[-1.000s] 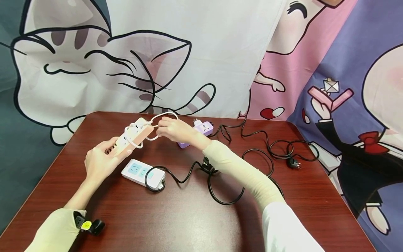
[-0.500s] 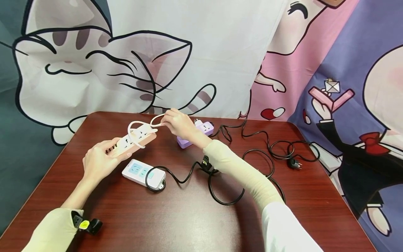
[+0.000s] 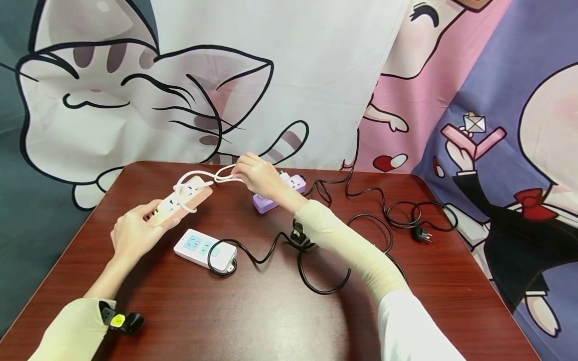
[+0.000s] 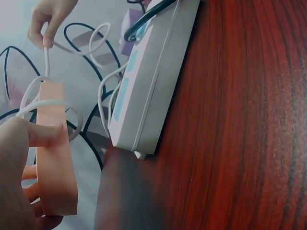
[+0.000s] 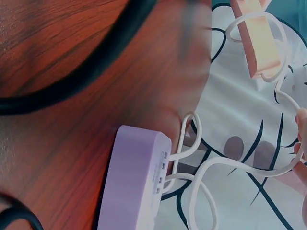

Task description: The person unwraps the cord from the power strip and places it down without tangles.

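**Winding the white cord around the pink power strip**

Near the middle of the table [image 3: 271, 321] lies a white power strip [image 3: 205, 249] with blue sockets. A black cord [image 3: 316, 281] runs out of it and loops across the table toward the right edge, where a black plug [image 3: 422, 233] lies.

A little farther back, toward the left edge, the left hand [image 3: 133, 234] holds up the pink power strip [image 3: 180, 204]. Its fingers and thumb curl tight around the near end, and the strip is lifted off the table, pointing toward the far edge. In the left wrist view the thumb [image 4: 41, 134] presses on the side of the pink strip, and the white cord [image 3: 198, 178] already goes around the body in loops.

Farther still, near the far edge, the right hand [image 3: 257, 175] pinches the white cord between its fingertips and holds it up and a bit stretched. Just behind this hand a purple power strip [image 3: 271, 200] sits on the table.

I think the step in hand is wrapping the cord around the pink strip, and it looks partly done, since loose cord hangs between the two hands. The next move likely calls for the right hand to bring the cord over and around the strip, with the left hand holding it steady so the loops do not slip off.
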### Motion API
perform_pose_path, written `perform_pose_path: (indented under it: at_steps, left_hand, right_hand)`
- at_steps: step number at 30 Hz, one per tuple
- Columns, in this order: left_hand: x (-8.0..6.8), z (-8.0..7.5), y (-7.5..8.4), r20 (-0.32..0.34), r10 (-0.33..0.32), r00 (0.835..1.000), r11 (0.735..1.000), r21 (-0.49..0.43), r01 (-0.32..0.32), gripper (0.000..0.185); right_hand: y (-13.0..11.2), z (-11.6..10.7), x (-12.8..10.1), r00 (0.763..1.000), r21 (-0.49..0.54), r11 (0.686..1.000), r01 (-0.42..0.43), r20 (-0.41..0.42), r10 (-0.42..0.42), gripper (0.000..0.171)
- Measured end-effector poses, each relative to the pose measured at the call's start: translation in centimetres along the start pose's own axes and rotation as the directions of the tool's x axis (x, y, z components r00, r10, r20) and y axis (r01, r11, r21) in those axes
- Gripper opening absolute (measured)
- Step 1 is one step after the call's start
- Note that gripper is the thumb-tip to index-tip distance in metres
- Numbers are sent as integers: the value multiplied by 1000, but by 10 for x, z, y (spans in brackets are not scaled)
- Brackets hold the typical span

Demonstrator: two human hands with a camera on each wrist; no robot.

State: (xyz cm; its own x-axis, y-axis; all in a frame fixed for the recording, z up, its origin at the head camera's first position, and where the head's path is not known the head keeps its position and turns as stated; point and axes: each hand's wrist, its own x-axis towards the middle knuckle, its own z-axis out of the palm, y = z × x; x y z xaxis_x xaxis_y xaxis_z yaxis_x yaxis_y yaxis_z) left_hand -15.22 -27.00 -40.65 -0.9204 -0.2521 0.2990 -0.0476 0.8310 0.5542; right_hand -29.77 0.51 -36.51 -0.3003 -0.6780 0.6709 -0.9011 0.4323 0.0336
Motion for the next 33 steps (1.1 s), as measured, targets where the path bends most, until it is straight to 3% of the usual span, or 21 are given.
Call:
perform_pose_path:
  at_steps: [8,19,28,33]
  left_hand:
    - [1,-1,-2,0,-27,1000,999,-38,27,55]
    - [2,-1,-4,-54,-107,993,993,-64,103,56]
    - [1,0,-2,-83,-168,982,976,-157,153,52]
    - [2,-3,-1,-93,-141,986,978,-170,124,54]
  right_hand:
    - [6,-9,-2,996,-4,996,92,17,-92,11]
    - [15,-14,-10,983,-6,984,180,27,-180,8]
    - [23,-17,-14,985,-74,984,162,68,-157,14]
    - [31,-19,-16,991,-102,987,125,67,-118,13]
